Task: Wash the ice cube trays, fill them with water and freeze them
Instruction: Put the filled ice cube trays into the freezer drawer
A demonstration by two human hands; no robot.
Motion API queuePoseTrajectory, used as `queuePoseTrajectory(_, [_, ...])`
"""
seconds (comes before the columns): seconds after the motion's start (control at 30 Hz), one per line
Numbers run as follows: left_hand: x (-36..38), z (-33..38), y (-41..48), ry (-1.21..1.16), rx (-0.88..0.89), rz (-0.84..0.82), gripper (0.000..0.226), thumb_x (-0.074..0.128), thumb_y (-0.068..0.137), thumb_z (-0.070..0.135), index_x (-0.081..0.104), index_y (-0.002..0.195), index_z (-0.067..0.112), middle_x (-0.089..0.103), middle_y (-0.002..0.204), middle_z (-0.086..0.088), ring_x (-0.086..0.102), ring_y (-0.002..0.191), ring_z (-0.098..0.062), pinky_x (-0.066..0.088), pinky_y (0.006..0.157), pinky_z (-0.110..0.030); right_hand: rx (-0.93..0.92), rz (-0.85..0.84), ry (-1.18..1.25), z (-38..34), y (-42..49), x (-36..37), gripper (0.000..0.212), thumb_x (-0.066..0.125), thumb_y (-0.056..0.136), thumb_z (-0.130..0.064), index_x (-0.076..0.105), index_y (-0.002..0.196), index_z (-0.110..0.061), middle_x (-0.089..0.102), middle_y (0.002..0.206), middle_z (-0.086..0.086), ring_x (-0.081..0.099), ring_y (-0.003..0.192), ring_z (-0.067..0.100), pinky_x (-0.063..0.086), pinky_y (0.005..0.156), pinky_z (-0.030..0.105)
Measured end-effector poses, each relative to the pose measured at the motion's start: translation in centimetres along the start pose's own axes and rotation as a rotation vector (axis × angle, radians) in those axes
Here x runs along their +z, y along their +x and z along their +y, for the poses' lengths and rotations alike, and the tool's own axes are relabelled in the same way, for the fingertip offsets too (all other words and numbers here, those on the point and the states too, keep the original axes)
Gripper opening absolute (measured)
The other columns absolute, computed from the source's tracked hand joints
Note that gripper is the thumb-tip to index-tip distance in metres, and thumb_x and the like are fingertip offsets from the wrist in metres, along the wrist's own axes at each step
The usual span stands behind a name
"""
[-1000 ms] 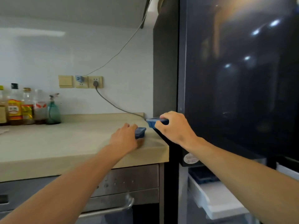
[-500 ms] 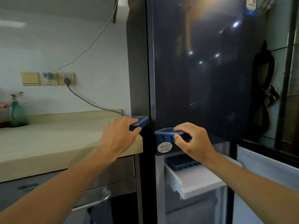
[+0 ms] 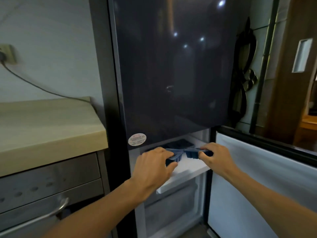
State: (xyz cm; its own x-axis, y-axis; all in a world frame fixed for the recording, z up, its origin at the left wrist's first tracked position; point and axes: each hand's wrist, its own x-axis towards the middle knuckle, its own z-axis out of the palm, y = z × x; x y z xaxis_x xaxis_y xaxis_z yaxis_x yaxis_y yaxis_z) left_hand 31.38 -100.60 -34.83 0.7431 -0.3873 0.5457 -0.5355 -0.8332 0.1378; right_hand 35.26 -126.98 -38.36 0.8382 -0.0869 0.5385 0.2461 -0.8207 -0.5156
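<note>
My left hand (image 3: 152, 166) grips a blue ice cube tray (image 3: 173, 156) by its near end. My right hand (image 3: 217, 156) grips a second blue ice cube tray (image 3: 193, 152). Both trays hang side by side, almost touching, just above the pulled-out white freezer drawer (image 3: 185, 170). Another dark blue tray (image 3: 180, 144) lies further back in that drawer, under the upper door. Whether the held trays contain water cannot be seen.
The dark fridge upper door (image 3: 173, 69) is shut; the lower freezer door (image 3: 257, 177) stands swung out to the right. A beige counter (image 3: 48, 127) with a steel oven front (image 3: 42, 191) is on the left. A lower freezer drawer (image 3: 169, 212) sits beneath.
Both hands lifted the trays off the counter edge and carried them right and down to the freezer drawer. The view swung right and down with them.
</note>
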Motion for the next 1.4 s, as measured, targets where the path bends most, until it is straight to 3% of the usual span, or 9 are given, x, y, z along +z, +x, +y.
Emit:
queuePoseTrajectory(0.2, [8.8,0.1,4.4,0.114,0.006,-0.218,0.046,0.045,0.096,0.063,0.062,0.127,0.033,0.062,0.126,0.01,0.064,0.108,-0.023,0.051,0.082,-0.037,0.094,-0.148,-0.003,4.8,3.3,2.3,0.028,0.054,0.073,-0.049,0.071,0.086,-0.03,0.068,0.091,-0.005,0.061,0.081,0.014,0.053,0.069,0.034])
queuePoseTrajectory(0.3, [11.8,-0.2,6.9,0.156,-0.018,-0.277,0.046,0.043,0.098,0.062,0.06,0.129,0.033,0.06,0.129,0.008,0.064,0.107,-0.026,0.047,0.079,-0.036,0.092,-0.225,-0.07,6.9,5.3,3.8,0.027,0.06,0.08,-0.044,0.072,0.096,-0.026,0.067,0.099,-0.005,0.061,0.091,0.018,0.054,0.08,0.037])
queuePoseTrajectory(0.43, [15.1,-0.4,10.0,0.232,-0.001,-0.351,0.046,0.043,0.099,0.059,0.059,0.131,0.03,0.059,0.131,0.004,0.064,0.109,-0.028,0.046,0.082,-0.037,0.086,-0.256,-0.099,9.7,7.4,5.9,0.032,0.068,0.087,-0.031,0.073,0.114,-0.015,0.068,0.109,0.0,0.062,0.1,0.02,0.05,0.088,0.03])
queuePoseTrajectory(0.63, [18.1,0.6,12.5,0.295,0.083,-0.389,0.051,0.044,0.097,0.064,0.063,0.123,0.024,0.059,0.125,-0.001,0.064,0.103,-0.029,0.038,0.07,-0.037,0.078,-0.309,-0.087,12.4,8.6,7.3,0.033,0.069,0.086,-0.032,0.066,0.115,-0.016,0.061,0.111,-0.005,0.057,0.104,0.015,0.044,0.089,0.025])
queuePoseTrajectory(0.87, [20.0,2.3,13.9,0.069,-0.016,-0.429,0.033,0.061,0.096,0.043,0.07,0.116,0.018,0.057,0.119,-0.007,0.062,0.1,-0.032,0.042,0.072,-0.037,0.077,-0.455,-0.259,13.2,9.5,6.8,0.043,0.068,0.082,-0.037,0.064,0.122,-0.02,0.059,0.123,0.002,0.055,0.113,0.023,0.048,0.098,0.039])
queuePoseTrajectory(1.0, [20.2,2.0,14.2,-0.126,-0.102,-0.468,0.033,0.068,0.093,0.031,0.07,0.123,0.017,0.057,0.124,-0.006,0.059,0.109,-0.029,0.05,0.091,-0.038,0.077,-0.569,-0.373,12.8,10.3,6.8,0.033,0.064,0.09,-0.033,0.064,0.12,-0.017,0.063,0.122,0.007,0.057,0.112,0.027,0.049,0.096,0.038])
queuePoseTrajectory(1.1, [20.4,2.1,14.6,-0.186,-0.15,-0.513,0.022,0.067,0.094,0.021,0.074,0.112,0.011,0.063,0.123,-0.008,0.06,0.111,-0.025,0.049,0.092,-0.034,0.082,-0.664,-0.467,11.7,11.0,6.4,0.025,0.058,0.095,-0.029,0.068,0.116,-0.019,0.068,0.117,0.007,0.061,0.106,0.026,0.051,0.091,0.035])
queuePoseTrajectory(1.27, [20.1,2.8,14.7,-0.245,-0.198,-0.541,0.019,0.056,0.094,0.004,0.075,0.093,0.005,0.068,0.105,-0.011,0.064,0.095,-0.027,0.054,0.082,-0.036,0.086,-0.447,-0.395,10.6,10.1,4.9,0.023,0.052,0.1,-0.019,0.074,0.102,-0.011,0.067,0.106,0.009,0.062,0.096,0.026,0.056,0.085,0.04])
queuePoseTrajectory(1.4, [19.8,3.2,14.1,-0.249,-0.155,-0.551,0.021,0.054,0.097,0.007,0.072,0.087,0.007,0.069,0.096,-0.01,0.065,0.091,-0.03,0.056,0.082,-0.042,0.095,-0.236,-0.308,10.3,6.3,4.3,0.017,0.056,0.101,-0.03,0.067,0.101,-0.016,0.068,0.1,0.005,0.062,0.084,0.024,0.056,0.073,0.039])
